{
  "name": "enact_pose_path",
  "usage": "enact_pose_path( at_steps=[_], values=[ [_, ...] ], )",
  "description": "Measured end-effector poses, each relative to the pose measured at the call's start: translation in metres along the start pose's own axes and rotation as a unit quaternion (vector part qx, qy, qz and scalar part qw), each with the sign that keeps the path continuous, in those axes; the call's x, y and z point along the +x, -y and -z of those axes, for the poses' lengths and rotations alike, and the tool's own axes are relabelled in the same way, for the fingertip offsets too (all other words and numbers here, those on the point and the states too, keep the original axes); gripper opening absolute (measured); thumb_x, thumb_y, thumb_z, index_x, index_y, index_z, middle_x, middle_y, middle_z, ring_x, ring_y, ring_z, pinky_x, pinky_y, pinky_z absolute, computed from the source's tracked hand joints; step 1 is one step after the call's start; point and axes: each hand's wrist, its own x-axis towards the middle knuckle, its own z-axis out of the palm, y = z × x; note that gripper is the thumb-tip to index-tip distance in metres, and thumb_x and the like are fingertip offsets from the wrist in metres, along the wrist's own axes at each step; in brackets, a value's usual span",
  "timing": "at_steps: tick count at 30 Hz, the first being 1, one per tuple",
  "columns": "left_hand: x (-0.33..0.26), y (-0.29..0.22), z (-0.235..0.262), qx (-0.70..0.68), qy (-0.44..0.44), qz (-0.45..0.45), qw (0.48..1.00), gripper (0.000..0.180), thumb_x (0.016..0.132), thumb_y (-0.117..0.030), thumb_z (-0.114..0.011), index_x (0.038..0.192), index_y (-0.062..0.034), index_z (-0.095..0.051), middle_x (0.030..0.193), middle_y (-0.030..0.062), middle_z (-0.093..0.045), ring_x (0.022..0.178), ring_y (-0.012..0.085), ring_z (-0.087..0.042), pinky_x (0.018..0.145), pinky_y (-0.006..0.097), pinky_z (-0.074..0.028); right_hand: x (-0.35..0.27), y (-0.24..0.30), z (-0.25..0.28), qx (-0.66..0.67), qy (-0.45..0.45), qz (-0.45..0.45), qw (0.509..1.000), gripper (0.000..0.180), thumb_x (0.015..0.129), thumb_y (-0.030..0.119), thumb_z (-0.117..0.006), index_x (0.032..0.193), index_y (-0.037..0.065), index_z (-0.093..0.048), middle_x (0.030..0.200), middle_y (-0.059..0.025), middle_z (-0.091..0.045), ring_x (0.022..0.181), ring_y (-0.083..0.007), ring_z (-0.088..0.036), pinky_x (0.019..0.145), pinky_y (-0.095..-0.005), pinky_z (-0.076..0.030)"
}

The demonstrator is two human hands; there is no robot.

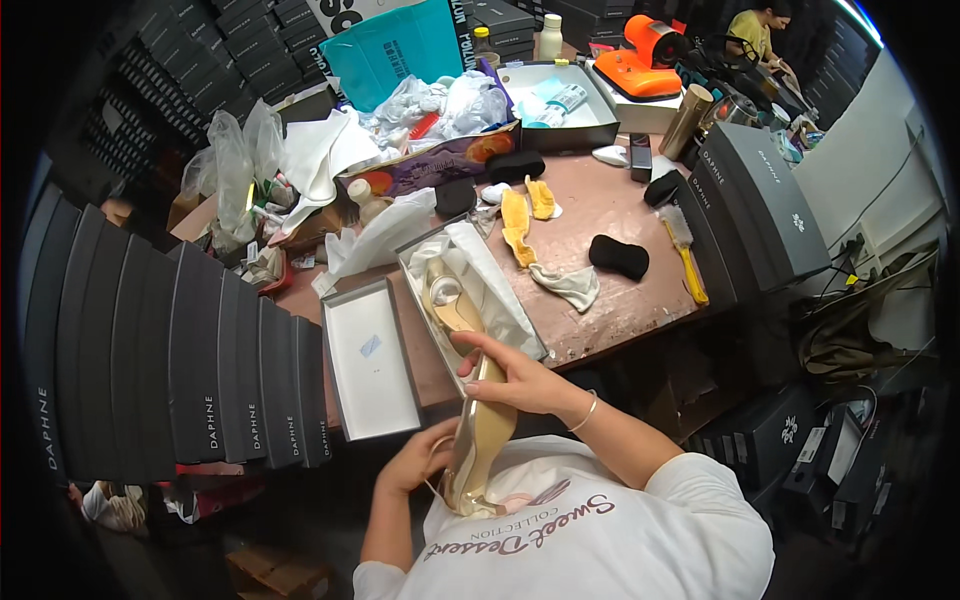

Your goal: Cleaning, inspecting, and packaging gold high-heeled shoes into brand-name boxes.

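Note:
My right hand [520,383] is closed around the upper end of a shiny beige-gold shoe [488,428], held slantwise in front of my white shirt. Lower down, the fingers of my left hand [413,462] curl at the shoe's side near a thin strap. A matching shoe [459,313] rests in the open grey shoe box [541,345], on white tissue paper [484,262]. My right fingers are just above that box's near end. Left of it lies the box lid [372,392], its white inside facing up.
Right on the pink table are a yellow-handled brush [684,255], a black sponge [618,257] and yellow cloths [517,227]. Behind stand a purple carton [440,168] of crumpled paper and an orange device [640,70]. Dark shoe boxes [205,360] line the left; another person [760,38] is far right.

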Motion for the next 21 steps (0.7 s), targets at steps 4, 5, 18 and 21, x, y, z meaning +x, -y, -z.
enact_pose_path(
  at_steps=[4, 5, 18, 21],
  values=[
    [0.017, -0.025, -0.013, -0.300, -0.034, -0.084, 0.950, 0.080, 0.090, -0.042, -0.060, 0.149, -0.0047, -0.020, 0.131, 0.0162, -0.052, 0.112, 0.0277, -0.058, 0.094, 0.035, -0.048, 0.006, 0.001, 0.000, -0.030, 0.003, 0.006, 1.000, 0.064, 0.090, 0.028, -0.065, 0.142, 0.006, -0.035, 0.101, -0.0054, -0.051, 0.098, -0.0155, -0.051, 0.089, -0.0284, -0.043],
    [0.030, -0.025, -0.022, -0.337, 0.000, -0.063, 0.939, 0.081, 0.089, -0.046, -0.057, 0.148, -0.0046, -0.021, 0.130, 0.0182, -0.052, 0.106, 0.0293, -0.062, 0.088, 0.036, -0.052, 0.013, -0.005, -0.005, -0.143, -0.008, 0.068, 0.987, 0.061, 0.092, 0.031, -0.061, 0.141, 0.005, -0.036, 0.107, -0.0135, -0.055, 0.102, -0.0239, -0.055, 0.090, -0.0332, -0.044],
    [0.054, -0.028, -0.013, -0.364, -0.027, -0.082, 0.927, 0.082, 0.084, -0.053, -0.051, 0.144, -0.0029, -0.028, 0.111, 0.0245, -0.058, 0.086, 0.0337, -0.067, 0.074, 0.041, -0.057, 0.120, -0.100, 0.177, -0.550, -0.270, -0.050, 0.788, 0.043, 0.084, 0.022, -0.065, 0.122, 0.007, -0.050, 0.102, -0.0174, -0.059, 0.090, -0.0364, -0.060, 0.073, -0.0455, -0.050],
    [0.054, -0.031, -0.001, -0.395, -0.020, -0.090, 0.914, 0.074, 0.084, -0.047, -0.047, 0.141, -0.0016, -0.032, 0.110, 0.0253, -0.058, 0.084, 0.0363, -0.066, 0.072, 0.044, -0.056, 0.131, -0.123, 0.206, -0.149, -0.320, -0.001, 0.936, 0.035, 0.089, 0.016, -0.055, 0.122, 0.007, -0.050, 0.099, -0.0131, -0.059, 0.084, -0.0286, -0.061, 0.070, -0.0419, -0.051]
  ],
)
